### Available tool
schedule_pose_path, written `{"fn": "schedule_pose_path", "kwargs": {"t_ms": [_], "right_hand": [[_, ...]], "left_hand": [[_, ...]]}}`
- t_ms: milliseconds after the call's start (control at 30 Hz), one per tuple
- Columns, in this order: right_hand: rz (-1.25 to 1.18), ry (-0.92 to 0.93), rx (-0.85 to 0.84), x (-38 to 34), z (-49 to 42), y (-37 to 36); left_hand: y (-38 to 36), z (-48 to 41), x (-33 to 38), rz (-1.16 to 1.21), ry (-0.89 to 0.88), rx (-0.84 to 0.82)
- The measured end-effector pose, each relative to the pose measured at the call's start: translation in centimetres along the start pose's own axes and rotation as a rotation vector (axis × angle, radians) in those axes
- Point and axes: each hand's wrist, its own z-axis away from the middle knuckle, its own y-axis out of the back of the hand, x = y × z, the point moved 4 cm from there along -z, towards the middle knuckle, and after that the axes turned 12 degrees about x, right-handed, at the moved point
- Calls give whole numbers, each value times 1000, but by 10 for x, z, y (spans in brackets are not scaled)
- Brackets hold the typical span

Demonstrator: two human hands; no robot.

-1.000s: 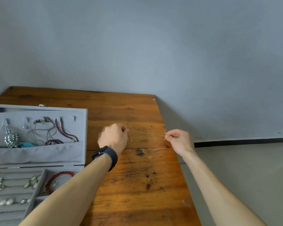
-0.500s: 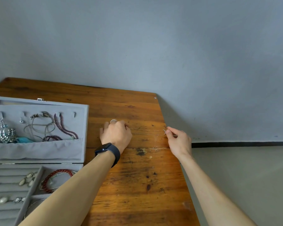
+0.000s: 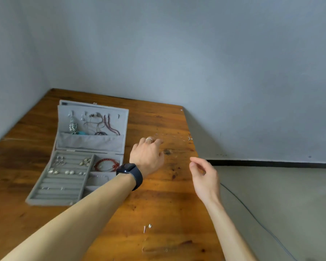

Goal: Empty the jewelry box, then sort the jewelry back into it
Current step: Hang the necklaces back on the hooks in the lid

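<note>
Thin chain [image 3: 169, 136] lies stretched left-to-right on the worktop [image 3: 158, 204], upper centre of frame. Left hand [image 3: 147, 156] has relaxed fingers and grips nothing visible, its fingertips just beside the chain's left end. Right hand [image 3: 205, 178] hovers lower right, loosely curled, empty. Jewelry box [image 3: 91, 143], open and stocked, sits left of both hands; the left hand is nearer.
</note>
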Motion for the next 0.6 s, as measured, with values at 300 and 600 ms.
{"fn": "schedule_pose_path", "kwargs": {"t_ms": [300,600], "right_hand": [[-55,30,-30,6,146,39],[244,246,105,34,211,61]], "left_hand": [[36,140,-20,100,-103,48],[20,242,-47,60,-163,82]]}}
